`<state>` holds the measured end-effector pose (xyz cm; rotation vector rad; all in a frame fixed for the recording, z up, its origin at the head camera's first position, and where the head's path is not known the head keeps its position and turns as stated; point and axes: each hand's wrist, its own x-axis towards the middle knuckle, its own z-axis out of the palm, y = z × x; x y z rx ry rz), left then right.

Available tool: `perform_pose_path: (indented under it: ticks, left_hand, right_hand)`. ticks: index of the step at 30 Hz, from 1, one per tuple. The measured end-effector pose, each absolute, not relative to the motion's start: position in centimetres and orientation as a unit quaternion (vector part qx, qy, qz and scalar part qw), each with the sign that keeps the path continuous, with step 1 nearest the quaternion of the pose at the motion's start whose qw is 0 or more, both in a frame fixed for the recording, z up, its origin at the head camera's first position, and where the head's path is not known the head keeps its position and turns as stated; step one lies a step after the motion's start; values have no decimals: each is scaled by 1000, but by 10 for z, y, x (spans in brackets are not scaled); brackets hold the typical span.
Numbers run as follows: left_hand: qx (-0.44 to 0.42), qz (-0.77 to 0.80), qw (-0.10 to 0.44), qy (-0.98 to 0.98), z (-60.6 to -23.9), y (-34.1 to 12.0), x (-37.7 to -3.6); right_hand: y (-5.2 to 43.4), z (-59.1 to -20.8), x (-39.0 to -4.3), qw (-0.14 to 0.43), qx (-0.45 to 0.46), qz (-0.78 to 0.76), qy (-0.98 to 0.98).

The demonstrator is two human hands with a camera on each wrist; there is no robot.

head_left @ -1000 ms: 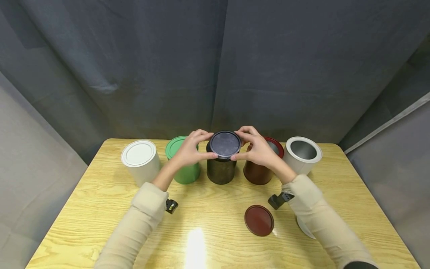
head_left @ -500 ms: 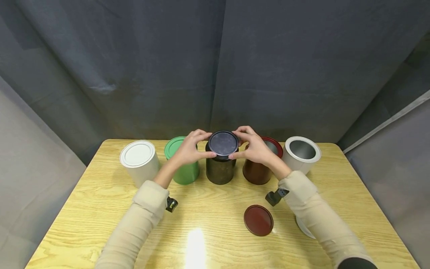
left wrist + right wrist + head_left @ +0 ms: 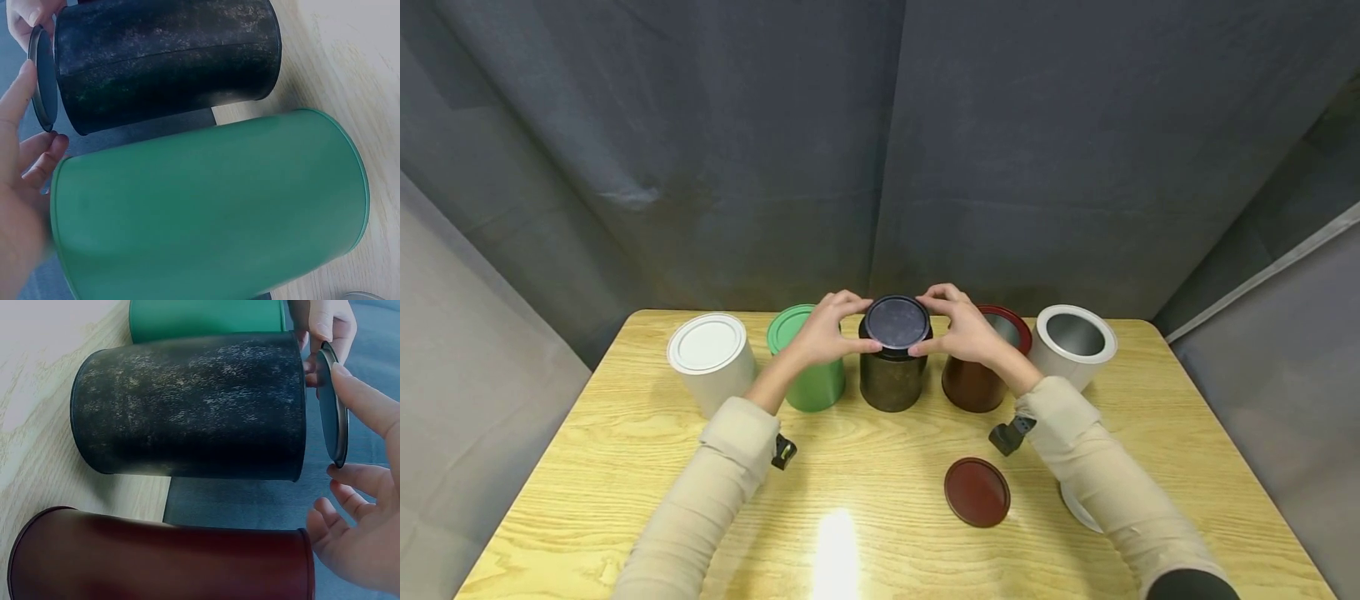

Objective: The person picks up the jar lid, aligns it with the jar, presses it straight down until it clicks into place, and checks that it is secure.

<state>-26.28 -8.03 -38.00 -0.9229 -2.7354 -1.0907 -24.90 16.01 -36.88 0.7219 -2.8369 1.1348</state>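
A round black lid (image 3: 897, 322) is held level by both hands just above the mouth of a black can (image 3: 891, 383). In both wrist views a narrow gap shows between the lid (image 3: 334, 406) and the can's rim. My left hand (image 3: 827, 331) pinches the lid's left edge between thumb and fingers, close to the green can (image 3: 816, 389). On the opposite edge, my right hand (image 3: 967, 333) pinches it the same way, in front of the dark red can (image 3: 973, 386). The black can (image 3: 169, 56) stands upright; its opening is hidden under the lid.
A lidded white can (image 3: 707, 346) stands at the far left, and an uncovered white can (image 3: 1075, 342) at the far right. A dark red lid (image 3: 977, 492) lies on the wooden table (image 3: 880, 550). A white lid (image 3: 1078, 510) is partly hidden under the right sleeve.
The black lid has come slightly down toward the can, with both hands still gripping it. The right forearm has shifted a little to the left.
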Motion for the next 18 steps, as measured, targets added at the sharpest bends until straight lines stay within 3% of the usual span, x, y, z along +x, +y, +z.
perform_pose_path:
  ticks: [18]
  left_hand:
    - [-302, -282, 20, -910, -385, -81, -267]
  right_hand:
    - [158, -375, -250, -19, 216, 321, -922]
